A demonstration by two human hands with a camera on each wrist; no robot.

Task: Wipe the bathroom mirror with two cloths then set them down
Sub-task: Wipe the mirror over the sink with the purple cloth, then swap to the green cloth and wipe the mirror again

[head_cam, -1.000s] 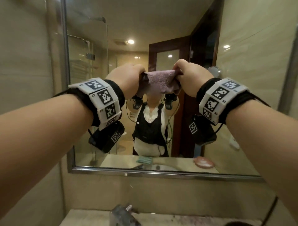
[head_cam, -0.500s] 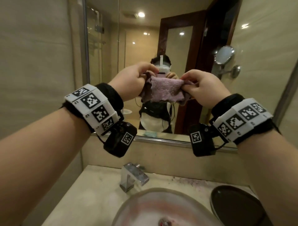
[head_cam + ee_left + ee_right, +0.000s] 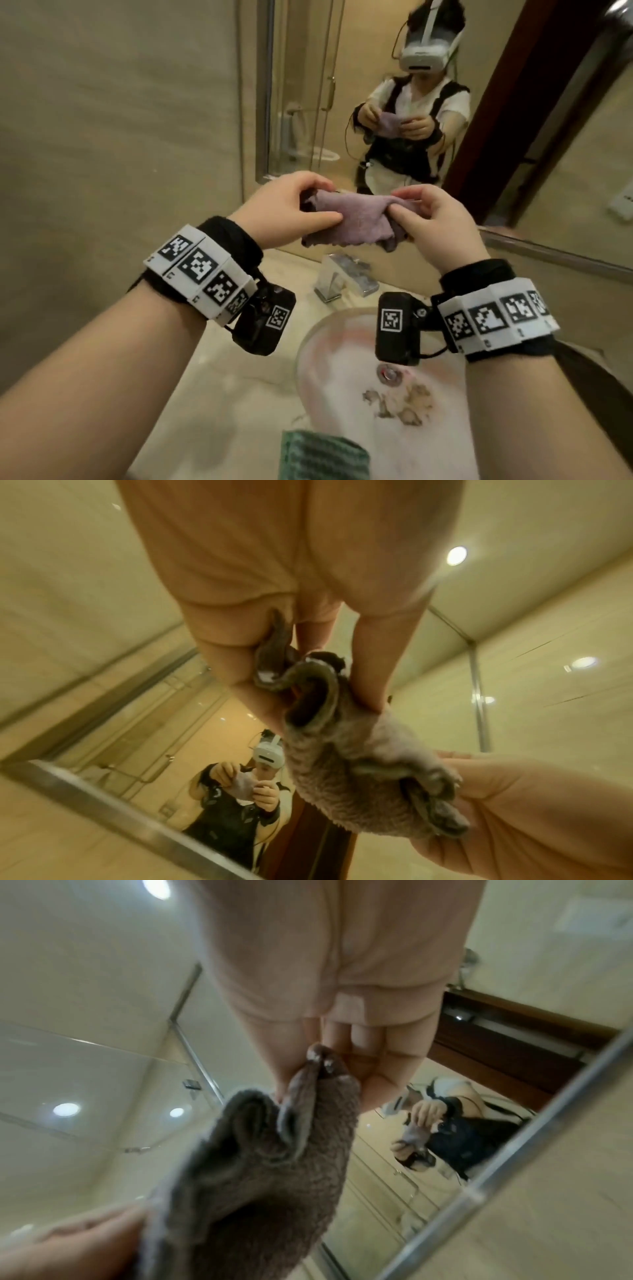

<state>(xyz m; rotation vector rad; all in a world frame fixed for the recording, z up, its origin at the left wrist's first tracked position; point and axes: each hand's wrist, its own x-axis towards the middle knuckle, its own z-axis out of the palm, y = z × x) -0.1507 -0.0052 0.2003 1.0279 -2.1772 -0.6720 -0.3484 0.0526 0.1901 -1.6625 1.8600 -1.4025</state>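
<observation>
In the head view, the left hand [image 3: 287,209] and the right hand [image 3: 442,222] hold a fluffy mauve microfibre cloth [image 3: 356,221] stretched between them, each pinching one end between thumb and curled fingers; the cloth hangs in the air above the chrome square tap [image 3: 337,279] and the round glass basin [image 3: 342,370], away from the wall mirror [image 3: 376,144] behind it. A folded green knitted cloth [image 3: 322,455] lies on the pale stone worktop [image 3: 219,383] at the near edge, just beside the basin. From the left wrist, the left hand's [image 3: 274,593] thumb and fingers [image 3: 373,664] clamp a bunched corner of the mauve cloth [image 3: 356,753], and the right hand [image 3: 534,815] grips the far end. From the right wrist, the right hand's [image 3: 339,988] thumb and forefinger nip a folded edge of the cloth [image 3: 260,1172]. Judging by this, the green cloth seems already set down, and the mauve one is off the glass, so wiping looks finished or paused; placing this cloth on the worktop appears to be what is left.
</observation>
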